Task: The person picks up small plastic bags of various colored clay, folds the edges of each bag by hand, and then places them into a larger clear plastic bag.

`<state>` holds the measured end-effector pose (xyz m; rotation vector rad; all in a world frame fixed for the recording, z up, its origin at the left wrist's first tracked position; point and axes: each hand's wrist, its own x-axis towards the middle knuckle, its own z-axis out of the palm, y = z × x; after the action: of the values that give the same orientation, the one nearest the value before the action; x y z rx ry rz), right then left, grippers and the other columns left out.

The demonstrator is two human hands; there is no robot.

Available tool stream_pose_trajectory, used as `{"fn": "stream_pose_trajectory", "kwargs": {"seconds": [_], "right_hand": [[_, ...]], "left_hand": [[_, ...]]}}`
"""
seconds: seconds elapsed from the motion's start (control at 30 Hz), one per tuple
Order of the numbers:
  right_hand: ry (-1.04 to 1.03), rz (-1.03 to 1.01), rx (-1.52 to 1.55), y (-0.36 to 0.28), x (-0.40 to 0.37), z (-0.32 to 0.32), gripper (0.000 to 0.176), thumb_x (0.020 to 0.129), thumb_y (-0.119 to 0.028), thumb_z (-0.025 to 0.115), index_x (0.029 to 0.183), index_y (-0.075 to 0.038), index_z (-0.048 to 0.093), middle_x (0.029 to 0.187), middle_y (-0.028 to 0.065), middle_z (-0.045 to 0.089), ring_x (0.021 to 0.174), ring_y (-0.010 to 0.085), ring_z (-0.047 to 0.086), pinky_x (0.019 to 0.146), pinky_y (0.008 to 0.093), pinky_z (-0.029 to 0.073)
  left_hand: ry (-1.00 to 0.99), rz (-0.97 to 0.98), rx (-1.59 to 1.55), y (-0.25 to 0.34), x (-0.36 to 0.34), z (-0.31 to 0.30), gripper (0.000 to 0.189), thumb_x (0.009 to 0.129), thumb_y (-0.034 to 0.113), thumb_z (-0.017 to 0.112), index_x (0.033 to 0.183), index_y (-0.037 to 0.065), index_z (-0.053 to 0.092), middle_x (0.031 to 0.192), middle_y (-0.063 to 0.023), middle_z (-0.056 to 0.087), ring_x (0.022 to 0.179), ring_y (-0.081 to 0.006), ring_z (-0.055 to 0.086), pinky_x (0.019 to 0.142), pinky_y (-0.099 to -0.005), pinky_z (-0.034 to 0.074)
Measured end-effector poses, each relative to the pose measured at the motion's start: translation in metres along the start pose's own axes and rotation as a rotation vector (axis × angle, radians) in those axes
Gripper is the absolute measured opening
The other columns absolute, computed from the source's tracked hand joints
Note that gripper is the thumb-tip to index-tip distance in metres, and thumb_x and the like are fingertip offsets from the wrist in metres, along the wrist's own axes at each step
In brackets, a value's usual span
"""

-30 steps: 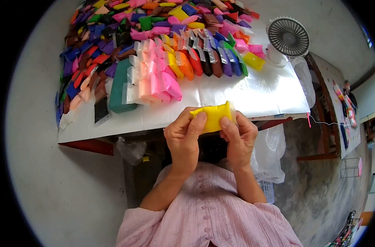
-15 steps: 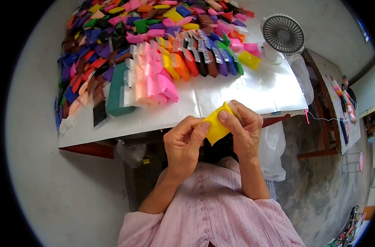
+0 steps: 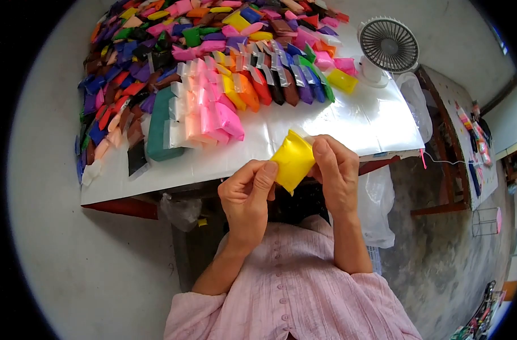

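Between my hands is a small yellow packet (image 3: 294, 161), held up just past the table's front edge. My left hand (image 3: 248, 192) pinches its left side between thumb and fingers. My right hand (image 3: 336, 170) has its thumb and fingers closed at the packet's right edge, where a bit of clear film shows. Beyond my hands, rows of packets with clear flaps lie on the silvery table (image 3: 338, 124): pink ones (image 3: 229, 121), a yellow, an orange (image 3: 247, 92), a red, a black, a brown and others. A green block (image 3: 162, 122) is at their left.
A large heap of coloured packets (image 3: 150, 42) covers the back and left of the table. A white fan (image 3: 389, 46) stands at the back right, near a yellow packet (image 3: 342, 81). Clear plastic bags (image 3: 376, 204) hang at the right. Another table (image 3: 462, 130) is farther right.
The yellow packet has turned and shows more of its broad face. My right thumb has slid off that face to its right edge, and my left hand has shifted slightly left.
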<state>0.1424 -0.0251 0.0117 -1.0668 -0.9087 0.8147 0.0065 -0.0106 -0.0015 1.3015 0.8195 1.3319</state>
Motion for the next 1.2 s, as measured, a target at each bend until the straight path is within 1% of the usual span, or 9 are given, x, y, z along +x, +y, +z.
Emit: {"fn": "stream_pose_trajectory", "kwargs": {"seconds": [0.17, 0.27, 0.4, 0.63, 0.8, 0.9, 0.93, 1.07, 1.2], "right_hand": [[-0.027, -0.088, -0.122, 0.008, 0.001, -0.012, 0.035, 0.098, -0.025, 0.058, 0.074, 0.001, 0.060, 0.061, -0.0044, 0.048, 0.056, 0.0026, 0.041, 0.050, 0.0209, 0.032], [-0.014, -0.060, -0.164, 0.006, 0.005, -0.016, 0.035, 0.097, -0.023, 0.058, 0.072, 0.002, 0.058, 0.059, -0.0041, 0.046, 0.055, 0.0034, 0.039, 0.049, 0.0223, 0.032], [-0.019, -0.058, -0.243, 0.008, 0.012, -0.016, 0.036, 0.096, -0.018, 0.057, 0.069, 0.005, 0.054, 0.056, -0.0026, 0.044, 0.055, 0.0052, 0.037, 0.049, 0.0254, 0.032], [-0.056, 0.006, -0.311, 0.010, 0.019, -0.014, 0.037, 0.096, -0.019, 0.057, 0.070, 0.007, 0.052, 0.055, 0.0003, 0.040, 0.056, 0.0066, 0.034, 0.048, 0.0280, 0.031], [-0.034, -0.043, -0.480, 0.016, 0.016, -0.022, 0.037, 0.097, -0.020, 0.056, 0.071, 0.006, 0.052, 0.057, 0.0088, 0.046, 0.050, 0.0138, 0.043, 0.049, 0.0325, 0.036], [0.167, -0.451, -0.835, 0.022, 0.012, -0.025, 0.027, 0.096, -0.017, 0.055, 0.077, 0.002, 0.057, 0.068, 0.0157, 0.056, 0.055, 0.0284, 0.055, 0.052, 0.0379, 0.041], [0.110, -0.387, -0.856, 0.016, 0.006, -0.030, 0.015, 0.093, -0.013, 0.057, 0.085, -0.001, 0.060, 0.077, 0.0170, 0.061, 0.065, 0.0362, 0.060, 0.056, 0.0411, 0.045], [-0.222, -0.468, -0.809, 0.009, -0.008, -0.036, 0.012, 0.086, -0.010, 0.064, 0.083, 0.000, 0.058, 0.077, 0.0136, 0.059, 0.065, 0.0324, 0.059, 0.058, 0.0401, 0.046], [-0.242, -0.548, -0.930, 0.014, -0.009, -0.031, 0.012, 0.083, -0.009, 0.066, 0.088, -0.003, 0.057, 0.080, 0.0103, 0.054, 0.069, 0.0279, 0.059, 0.058, 0.0384, 0.047]], "left_hand": [[-0.048, -0.028, 0.003, -0.007, -0.002, 0.001, 0.021, 0.098, 0.018, 0.058, 0.093, -0.001, 0.068, 0.073, 0.0004, 0.059, 0.061, -0.0046, 0.048, 0.056, -0.0189, 0.037], [-0.057, 0.096, 0.251, 0.000, -0.004, -0.003, 0.018, 0.098, 0.013, 0.054, 0.100, -0.001, 0.065, 0.081, -0.0029, 0.061, 0.067, -0.0084, 0.052, 0.060, -0.0217, 0.041], [-0.191, 0.487, 0.493, -0.001, 0.005, -0.011, 0.013, 0.088, 0.002, 0.057, 0.100, -0.003, 0.060, 0.090, -0.0163, 0.061, 0.077, -0.0308, 0.060, 0.070, -0.0347, 0.049], [-0.204, 0.751, 0.848, -0.004, 0.009, -0.016, 0.014, 0.084, 0.003, 0.062, 0.096, -0.003, 0.060, 0.087, -0.0152, 0.061, 0.074, -0.0323, 0.058, 0.067, -0.0393, 0.047], [-0.177, 0.708, 0.804, -0.013, 0.011, -0.014, 0.008, 0.086, 0.001, 0.063, 0.091, -0.003, 0.060, 0.080, -0.0147, 0.059, 0.069, -0.0323, 0.057, 0.064, -0.0395, 0.046], [-0.112, 0.649, 0.759, -0.023, 0.014, -0.014, 0.005, 0.085, 0.000, 0.063, 0.088, -0.002, 0.059, 0.075, -0.0139, 0.056, 0.068, -0.0320, 0.056, 0.062, -0.0397, 0.045], [-0.084, 0.631, 0.742, -0.026, 0.014, -0.014, 0.005, 0.084, 0.000, 0.063, 0.087, -0.002, 0.059, 0.074, -0.0134, 0.054, 0.067, -0.0316, 0.055, 0.061, -0.0398, 0.045], [-0.059, 0.512, 0.687, -0.025, 0.012, -0.013, 0.004, 0.084, -0.001, 0.063, 0.087, -0.001, 0.059, 0.072, -0.0133, 0.054, 0.065, -0.0316, 0.055, 0.060, -0.0390, 0.045], [-0.076, 0.506, 0.673, -0.026, 0.013, -0.012, 0.005, 0.084, 0.000, 0.063, 0.086, -0.001, 0.059, 0.074, -0.0135, 0.056, 0.066, -0.0322, 0.056, 0.061, -0.0390, 0.046]]}}
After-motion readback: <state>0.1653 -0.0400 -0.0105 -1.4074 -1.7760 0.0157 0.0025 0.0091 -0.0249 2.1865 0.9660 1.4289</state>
